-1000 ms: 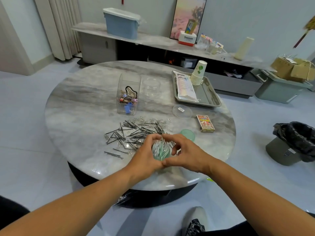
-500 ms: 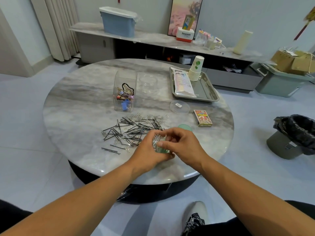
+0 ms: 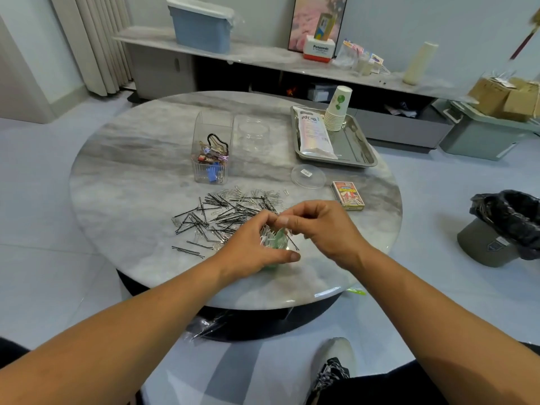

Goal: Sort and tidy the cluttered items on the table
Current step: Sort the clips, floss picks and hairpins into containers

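- The round marble table (image 3: 122, 171) fills the middle of the view, with the person's two bare forearms reaching over its near edge
- A steel tray (image 3: 358, 147) sits at the table's far right; a white packet (image 3: 312, 133) lies along its left side and a stack of paper cups (image 3: 337, 111) stands upright at its far edge
- A scattered pile of pins and clips (image 3: 222, 211), black hairpins mixed with silver paperclips, spreads over the table's near centre; a few pins lie apart at its near left
- A clear box (image 3: 211, 150) stands upright beyond the pile, its bottom part filled with coloured clips and a black hair tie
- A clear jar (image 3: 252, 133) stands just right of the box, near it but apart
- The left hand (image 3: 254, 247) curls round a small green cup (image 3: 274, 241) at the pile's near right edge, thumb across its front; the cup rests on the table and bristles with silver clips
- The right hand (image 3: 318, 226) is close against the left, thumb and forefinger pinching a black hairpin (image 3: 292, 244) that slants down beside the cup's rim
- A clear lid (image 3: 308, 176) lies flat between the tray and the pile
- A card box (image 3: 347, 195) lies flat just right of the lid, near the table's right edge
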